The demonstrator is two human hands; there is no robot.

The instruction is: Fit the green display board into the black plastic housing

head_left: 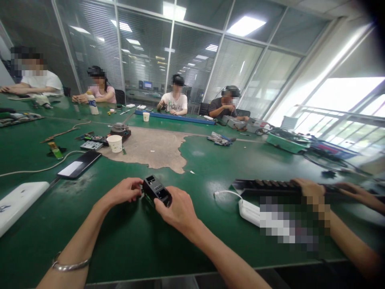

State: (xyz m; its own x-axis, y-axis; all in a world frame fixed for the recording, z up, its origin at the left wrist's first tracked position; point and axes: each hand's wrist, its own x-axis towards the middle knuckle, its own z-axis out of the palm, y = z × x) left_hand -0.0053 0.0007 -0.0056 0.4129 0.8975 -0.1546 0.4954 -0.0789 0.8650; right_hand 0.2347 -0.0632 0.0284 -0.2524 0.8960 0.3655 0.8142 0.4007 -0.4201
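A small black plastic casing point(155, 188) with square openings and a row of small holes in its top face is held tilted just above the green table. My right hand point(179, 206) grips its near right end, thumb on the near side and fingers around the far side. Beside its left edge is my left hand point(128, 192), fingers curled together with the tips against the casing. A silver bangle circles the left wrist. The casing's underside is hidden, and so is whatever may lie between the left fingertips.
A phone point(80, 164), a white power bank point(22, 204), a paper cup point(114, 143) and loose electronic parts lie left. At right, another person's hands touch a long black strip point(264, 187) near a white adapter point(249, 210). Several people sit across the table.
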